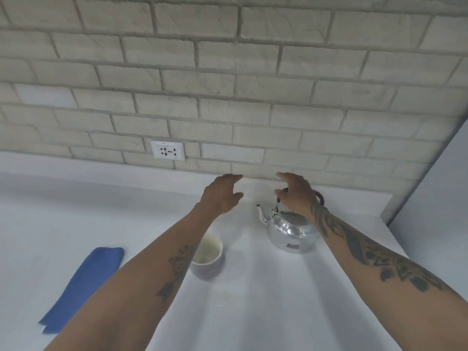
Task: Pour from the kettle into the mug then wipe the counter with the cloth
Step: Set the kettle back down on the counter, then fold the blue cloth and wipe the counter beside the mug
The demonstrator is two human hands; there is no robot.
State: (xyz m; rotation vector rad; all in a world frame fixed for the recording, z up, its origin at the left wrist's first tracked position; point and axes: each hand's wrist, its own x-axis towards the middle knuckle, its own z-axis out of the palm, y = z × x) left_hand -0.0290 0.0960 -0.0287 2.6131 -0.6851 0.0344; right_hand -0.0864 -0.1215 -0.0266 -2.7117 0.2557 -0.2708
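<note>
Kettle point(291, 230): polished metal, standing upright on the counter point(253, 300) right of centre, spout towards the mug; judge it rigid, slick on the body and heavier if full; take it by the dark arched handle point(319, 197) on top, never the shiny shell.
Right hand point(296, 192): poised over that handle, fingers spread and curled, gripping nothing yet; you look about to close on it.
Left hand point(221, 195): loose and unclenched in the air beyond the mug, empty.
Mug point(209, 258): upright, partly hidden by your left forearm; likely ceramic, so breakable; steady it if the pour wobbles.
Cloth point(81, 287): blue, soft, lying flat far left, well apart from the mug; bunch it anywhere.
</note>
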